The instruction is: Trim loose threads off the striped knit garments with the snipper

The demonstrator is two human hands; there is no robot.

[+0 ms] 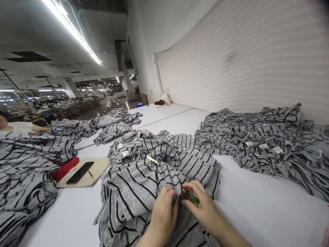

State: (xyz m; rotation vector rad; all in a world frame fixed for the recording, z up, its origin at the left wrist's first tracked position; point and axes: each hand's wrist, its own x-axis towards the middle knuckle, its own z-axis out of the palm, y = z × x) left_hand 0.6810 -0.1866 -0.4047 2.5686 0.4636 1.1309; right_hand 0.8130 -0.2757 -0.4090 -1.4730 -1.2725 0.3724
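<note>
Head view: gray cloth (138,185) with black stripes lies bunched up on a white table (257,202), close in front.
Left hand: the left hand (163,212) has its fingers curled and pinches a fold of the cloth.
Right hand: the right hand (203,206) is just beside it, with thumb and fingers closed around a small green thing (194,199). It may be a little tool, but the fingers and the blur hide most of it.
Strip: a pale yellow strip (153,159) lies on top of the cloth, past the hands.
Tags: two white tags (125,153) show at the cloth's far left side.
Right pile: a big pile (257,130) of the same stripes sits on the table, with more white tags on it.
Left pile: another striped pile (20,171) is at the left edge.
Pad: between that pile and the cloth is a tan pad (102,166), with a black phone (80,172) and a short pencil (90,174) on it.
Red thing: something red (66,168) pokes out next to the pad.
Far left: part of another person (20,127) shows behind the left pile.
</note>
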